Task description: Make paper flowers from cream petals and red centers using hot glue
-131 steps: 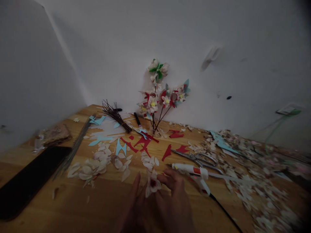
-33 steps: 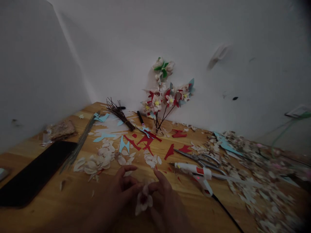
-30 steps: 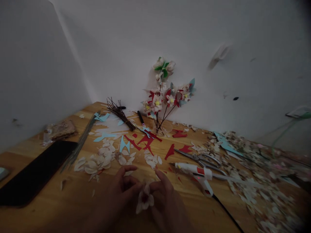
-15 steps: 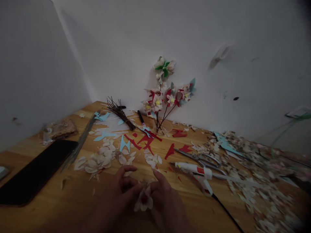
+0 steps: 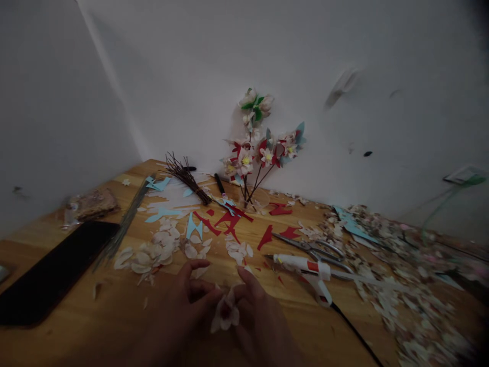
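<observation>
Between my two hands, low in the middle of the head view, is a small flower with pale petals and a dark red centre. My left hand pinches it from the left with thumb and fingers; its index finger arches above. From the other side my right hand grips the flower, index finger raised. Parts of both hands are dark, and the flower's back is hidden. Loose pale petals lie in a heap beyond my left hand, and a smaller petal pile lies ahead of my right.
To the right lie a white glue gun, its black cord and scissors. Red paper scraps and a twig bundle are further back. A vase of flowers stands by the wall. At left is a black phone.
The flower has turned slightly and its petals show more clearly between my fingers. My hands hold nearly the same place; the whole view has shifted slightly.
</observation>
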Tool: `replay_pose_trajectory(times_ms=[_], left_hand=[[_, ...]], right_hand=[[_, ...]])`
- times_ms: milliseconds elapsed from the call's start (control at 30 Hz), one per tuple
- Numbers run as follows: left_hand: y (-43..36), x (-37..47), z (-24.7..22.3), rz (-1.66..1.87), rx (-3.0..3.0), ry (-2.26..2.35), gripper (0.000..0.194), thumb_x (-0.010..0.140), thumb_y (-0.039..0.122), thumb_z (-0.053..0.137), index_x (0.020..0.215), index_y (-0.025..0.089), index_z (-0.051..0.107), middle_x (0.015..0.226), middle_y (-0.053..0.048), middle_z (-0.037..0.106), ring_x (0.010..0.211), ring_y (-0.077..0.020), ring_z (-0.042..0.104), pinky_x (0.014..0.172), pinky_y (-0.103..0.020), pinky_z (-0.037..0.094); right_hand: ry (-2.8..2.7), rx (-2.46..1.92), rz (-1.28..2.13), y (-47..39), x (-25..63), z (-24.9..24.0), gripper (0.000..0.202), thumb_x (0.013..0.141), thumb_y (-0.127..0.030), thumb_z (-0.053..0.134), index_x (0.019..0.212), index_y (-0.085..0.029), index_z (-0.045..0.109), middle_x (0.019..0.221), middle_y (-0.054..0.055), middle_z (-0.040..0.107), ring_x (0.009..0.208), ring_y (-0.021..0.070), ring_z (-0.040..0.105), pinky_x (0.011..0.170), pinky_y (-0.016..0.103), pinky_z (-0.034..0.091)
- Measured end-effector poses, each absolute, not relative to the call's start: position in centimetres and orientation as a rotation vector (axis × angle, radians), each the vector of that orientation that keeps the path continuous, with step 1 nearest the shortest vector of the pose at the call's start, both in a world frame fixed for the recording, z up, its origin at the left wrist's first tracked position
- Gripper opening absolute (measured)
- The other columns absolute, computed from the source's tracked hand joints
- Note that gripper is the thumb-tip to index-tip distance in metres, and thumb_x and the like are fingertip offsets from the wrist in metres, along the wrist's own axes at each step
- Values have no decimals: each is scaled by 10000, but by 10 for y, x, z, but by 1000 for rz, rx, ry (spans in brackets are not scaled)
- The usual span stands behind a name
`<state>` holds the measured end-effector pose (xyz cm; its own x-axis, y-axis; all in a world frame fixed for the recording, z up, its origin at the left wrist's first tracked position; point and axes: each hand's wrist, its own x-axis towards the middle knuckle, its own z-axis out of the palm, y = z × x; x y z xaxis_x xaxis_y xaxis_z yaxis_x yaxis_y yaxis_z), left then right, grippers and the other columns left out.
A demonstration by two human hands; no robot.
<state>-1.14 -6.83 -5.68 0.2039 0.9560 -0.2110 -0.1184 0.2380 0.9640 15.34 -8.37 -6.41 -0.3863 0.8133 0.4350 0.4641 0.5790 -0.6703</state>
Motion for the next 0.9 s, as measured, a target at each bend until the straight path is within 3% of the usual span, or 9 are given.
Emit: replay_pose_trajectory(times_ms=[267, 467, 900], left_hand=[[-66, -11, -58, 966, 960, 1084, 500, 702, 324, 676, 1075, 182, 373, 571, 25, 669, 552, -185, 620, 538, -270, 414], [-65, -11, -60, 1008, 900, 1018, 492, 703, 363, 680, 1070, 212, 390, 609, 43, 655, 533, -166, 602, 501, -249, 387], [-70, -6, -59, 1078, 1019, 1012, 409, 748, 271, 664, 1025, 238, 365, 601, 62, 649, 585, -153, 624, 544, -251, 432]], right_hand=[[-2048, -995, 447, -83, 154, -66, 807, 688, -3, 442, 1363, -300, 115, 827, 4, 648, 755, 184, 658, 662, 313, 536], [-2020, -1098, 411, -86, 156, -68, 849, 682, -3, 451, 1375, -334, 88, 827, -9, 641, 732, 187, 654, 672, 342, 541], [-2004, -1112, 456, -87, 158, -77, 817, 707, 10, 459, 1379, -316, 128, 876, 1, 657, 777, 177, 657, 706, 328, 539]])
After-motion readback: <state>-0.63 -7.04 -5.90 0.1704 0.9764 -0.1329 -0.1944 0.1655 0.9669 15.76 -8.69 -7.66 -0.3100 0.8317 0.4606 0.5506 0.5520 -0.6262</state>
